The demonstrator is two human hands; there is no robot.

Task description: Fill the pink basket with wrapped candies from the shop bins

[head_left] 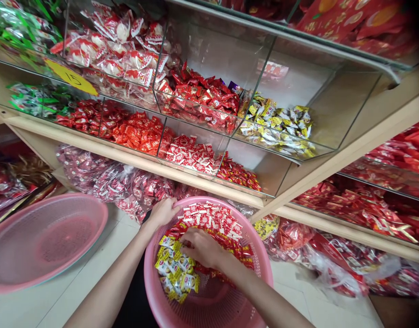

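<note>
A pink plastic basket [260, 246] with small holes in its wall stands in front of me. My left hand [164, 212] is closed on its far left rim. Inside, my right hand [200, 248] rests among the wrapped candies, its fingers bent downward. Yellow-and-white wrapped candies [175, 269] lie just left of its fingertips. Red wrapped candies [237, 248] lie beneath and beside it, and red-and-white candies [212, 218] are heaped at the far side. What my right fingers hold, if anything, is hidden.
A larger pink basket [11, 246] stands on the tiled floor at left. Ahead, a wooden shelf [137, 157] carries clear bins [298, 77] with heaps of wrapped candies. A yellow tag [72, 77] reads 15. Bagged candies [110, 180] lie under the shelf.
</note>
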